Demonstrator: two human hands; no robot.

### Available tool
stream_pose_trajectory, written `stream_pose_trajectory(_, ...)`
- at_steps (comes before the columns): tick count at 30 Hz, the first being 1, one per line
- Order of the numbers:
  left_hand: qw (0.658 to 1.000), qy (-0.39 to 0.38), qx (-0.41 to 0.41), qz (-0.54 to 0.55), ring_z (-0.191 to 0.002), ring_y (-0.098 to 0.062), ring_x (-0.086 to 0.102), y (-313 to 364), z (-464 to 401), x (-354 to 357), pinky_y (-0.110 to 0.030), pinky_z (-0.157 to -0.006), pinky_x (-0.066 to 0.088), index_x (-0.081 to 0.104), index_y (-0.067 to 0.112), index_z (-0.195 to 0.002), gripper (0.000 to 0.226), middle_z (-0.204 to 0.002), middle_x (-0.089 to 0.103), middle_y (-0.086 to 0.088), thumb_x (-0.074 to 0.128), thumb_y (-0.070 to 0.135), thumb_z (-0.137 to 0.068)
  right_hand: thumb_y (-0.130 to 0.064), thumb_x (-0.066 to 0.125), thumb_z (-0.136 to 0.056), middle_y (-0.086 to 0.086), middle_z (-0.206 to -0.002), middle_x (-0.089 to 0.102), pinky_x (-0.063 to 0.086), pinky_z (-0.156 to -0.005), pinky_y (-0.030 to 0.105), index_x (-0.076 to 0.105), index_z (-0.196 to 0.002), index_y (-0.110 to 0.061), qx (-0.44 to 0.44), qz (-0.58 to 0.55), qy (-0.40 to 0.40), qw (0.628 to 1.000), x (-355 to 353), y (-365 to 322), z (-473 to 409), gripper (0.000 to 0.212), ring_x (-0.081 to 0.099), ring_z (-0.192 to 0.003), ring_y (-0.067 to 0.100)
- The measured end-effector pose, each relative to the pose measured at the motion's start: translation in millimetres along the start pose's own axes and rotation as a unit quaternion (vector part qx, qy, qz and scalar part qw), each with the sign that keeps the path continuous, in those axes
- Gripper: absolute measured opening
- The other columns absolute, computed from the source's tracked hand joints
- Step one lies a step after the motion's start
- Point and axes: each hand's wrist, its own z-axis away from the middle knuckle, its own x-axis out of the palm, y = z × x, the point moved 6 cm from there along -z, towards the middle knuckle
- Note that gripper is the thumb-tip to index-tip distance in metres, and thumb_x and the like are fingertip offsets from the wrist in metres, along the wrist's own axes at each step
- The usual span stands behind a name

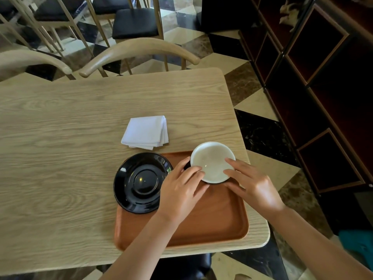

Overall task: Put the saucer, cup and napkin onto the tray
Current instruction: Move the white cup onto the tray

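White glaze inside, dark outside: the cup (212, 161) sits at the far right corner of the tray (212, 215), both hands on it. Left hand (181, 190) wraps the left side, thumb behind, fingers over the near rim. Right hand (253, 183) presses the right side, fingertips on the rim. Whether the cup's base rests on the tray or is lifted clear: cannot tell, hands cover it.

Black saucer (141, 181) lies at the tray's far left corner, overhanging the left rim onto the table. Left hand just beside its right edge. Near half of the tray bare, crossed by the left forearm.

Folded white napkin (146, 131) on the table (60, 148), beyond the tray, apart from saucer and cup. Tray sits close to the table's near and right edges; broad open wood to the left and far side.

Pale oak-grain tabletop, rounded corners. Curved wooden chair backs (137, 51) at the far edge; more chairs behind, black cushions. Checkered stone floor. Dark shelving (314, 77) along the right; contents too dim to make out. Teal fabric (359, 247) at the right, cut off.
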Motion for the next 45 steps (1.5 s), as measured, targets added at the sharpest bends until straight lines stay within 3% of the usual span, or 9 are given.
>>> stream_pose_trajectory(5,1.000,-0.010,-0.027,-0.009,-0.110,-0.024,0.058,5,-1,3,-0.031,-0.083,0.053,0.068,0.014,-0.087,0.018,-0.095,0.069,0.003,0.067,0.031,-0.081,-0.010,0.082,-0.065,0.013,-0.117,0.066,0.059,-0.071,0.037,0.071,-0.094,-0.005,0.013,0.006,-0.013,1.000,-3,3,-2,0.031,0.065,-0.104,0.028)
stream_pose_trajectory(15,0.998,-0.032,-0.052,-0.023,-0.115,-0.027,0.055,7,-9,9,-0.033,-0.083,0.053,0.065,0.012,-0.092,0.019,-0.099,0.067,0.000,0.065,0.029,-0.083,-0.012,0.081,-0.068,0.013,-0.119,0.066,0.060,-0.066,0.040,0.070,-0.098,-0.006,0.015,0.027,-0.038,0.999,-4,10,-15,0.033,0.060,-0.112,0.028)
stream_pose_trajectory(21,0.989,-0.133,-0.053,-0.044,-0.136,-0.029,0.033,10,3,17,-0.037,-0.095,0.045,0.049,0.013,-0.121,0.039,-0.133,0.051,-0.004,0.044,0.038,-0.091,-0.020,0.077,-0.072,0.014,-0.120,0.064,0.045,-0.095,0.047,0.069,-0.102,-0.006,0.003,0.063,-0.048,0.997,-4,6,-16,0.035,0.054,-0.119,0.032)
stream_pose_trajectory(26,0.979,-0.193,-0.033,-0.064,-0.136,-0.028,0.032,8,-2,4,-0.042,-0.101,0.039,0.041,0.017,-0.133,0.050,-0.147,0.038,-0.009,0.035,0.044,-0.092,-0.034,0.061,-0.082,0.009,-0.113,0.069,0.039,-0.100,0.056,0.069,-0.103,-0.011,0.017,0.139,-0.041,0.989,-18,-9,-26,0.032,0.058,-0.115,0.028)
stream_pose_trajectory(30,0.988,-0.141,0.004,-0.057,-0.112,-0.020,0.057,-13,-22,-44,-0.034,-0.091,0.048,0.057,0.015,-0.118,0.039,-0.123,0.060,-0.003,0.041,0.038,-0.091,-0.039,0.055,-0.081,0.003,-0.091,0.073,0.047,-0.086,0.042,0.072,-0.089,-0.011,0.020,0.096,-0.008,0.995,-37,-42,-71,0.034,0.067,-0.087,0.025)
stream_pose_trajectory(33,0.990,-0.091,-0.076,-0.079,-0.087,-0.019,0.064,-72,-37,-76,-0.031,-0.076,0.049,0.064,0.014,-0.103,0.033,-0.100,0.068,0.000,0.042,0.033,-0.088,-0.040,0.049,-0.082,0.003,-0.095,0.072,0.052,-0.070,0.032,0.070,-0.096,-0.012,0.068,0.033,-0.024,0.997,-30,-62,-122,0.037,0.066,-0.086,0.025)
stream_pose_trajectory(37,0.951,-0.136,-0.262,-0.096,-0.121,-0.032,0.050,-161,-43,-79,-0.045,-0.093,0.043,0.044,0.006,-0.133,0.045,-0.134,0.052,-0.016,0.036,0.028,-0.095,-0.033,0.053,-0.090,0.008,-0.139,0.048,0.036,-0.102,0.036,0.044,-0.134,-0.012,0.206,-0.053,-0.136,0.968,30,-61,-179,0.050,0.041,-0.127,0.024)
stream_pose_trajectory(41,0.928,-0.257,-0.229,-0.140,-0.144,-0.019,-0.002,-197,-40,-46,-0.045,-0.116,0.011,0.002,0.021,-0.148,0.053,-0.159,0.000,-0.003,0.022,0.029,-0.100,-0.040,0.043,-0.094,0.003,-0.158,0.005,0.026,-0.111,0.043,0.010,-0.147,-0.023,0.192,0.030,-0.251,0.948,96,-68,-204,0.065,0.005,-0.143,0.022)
stream_pose_trajectory(45,0.913,-0.335,-0.194,-0.130,-0.143,-0.017,-0.010,-207,-35,-13,-0.045,-0.115,0.005,-0.003,0.027,-0.148,0.053,-0.157,-0.013,-0.001,0.021,0.030,-0.101,-0.043,0.037,-0.095,0.004,-0.158,-0.011,0.016,-0.114,0.042,-0.001,-0.147,-0.025,0.154,0.087,-0.313,0.933,142,-71,-202,0.067,-0.006,-0.144,0.022)
